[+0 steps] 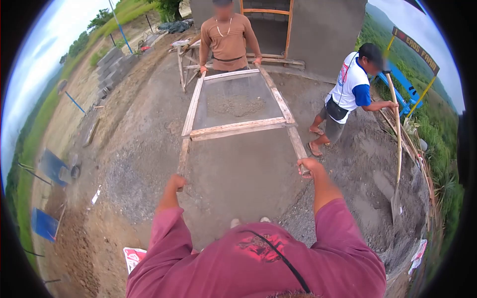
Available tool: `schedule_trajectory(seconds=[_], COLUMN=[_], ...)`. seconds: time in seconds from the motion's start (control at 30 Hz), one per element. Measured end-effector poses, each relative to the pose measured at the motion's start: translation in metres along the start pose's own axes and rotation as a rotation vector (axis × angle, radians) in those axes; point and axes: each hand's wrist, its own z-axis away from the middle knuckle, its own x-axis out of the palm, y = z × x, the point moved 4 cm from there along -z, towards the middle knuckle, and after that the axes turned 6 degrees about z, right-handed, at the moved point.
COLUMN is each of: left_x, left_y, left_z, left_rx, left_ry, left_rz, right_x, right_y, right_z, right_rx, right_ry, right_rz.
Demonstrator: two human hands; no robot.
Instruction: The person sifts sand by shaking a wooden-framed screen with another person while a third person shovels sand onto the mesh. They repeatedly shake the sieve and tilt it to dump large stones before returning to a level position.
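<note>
A wooden-framed sand screen [238, 128] spans the space between me and a person in a brown shirt, held off the ground. Coarse gravel [238, 105] lies on its mesh. My left hand [177, 183] is wrapped round the near end of the left rail. Around the end of the right rail, my right hand [310, 168] is closed with the fingers curled under. The other person grips the far ends of the frame with both hands. Fine grey sand [233, 169] covers the ground below the screen.
At right, a person in a white and blue shirt [344, 84] holds a long-handled shovel [396, 149]. Blue containers [45, 224] stand at left, and grey blocks [113, 69] are stacked farther back. A grey wall [325, 39] with a wooden doorframe rises behind. Plants line the right edge.
</note>
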Motion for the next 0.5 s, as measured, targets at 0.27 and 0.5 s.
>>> schedule_trajectory(seconds=[0.27, 0.5], left_x=[0.169, 0.231], left_y=[-0.157, -0.305], left_z=[0.094, 0.220], left_rx=[-0.040, -0.170], left_ry=[-0.038, -0.181], left_rz=[0.059, 0.359], right_x=[0.038, 0.076], right_y=[0.268, 0.345], right_z=[-0.029, 0.143], right_rx=[-0.049, 0.259], right_ry=[0.086, 0.329], right_rz=[0.121, 0.324])
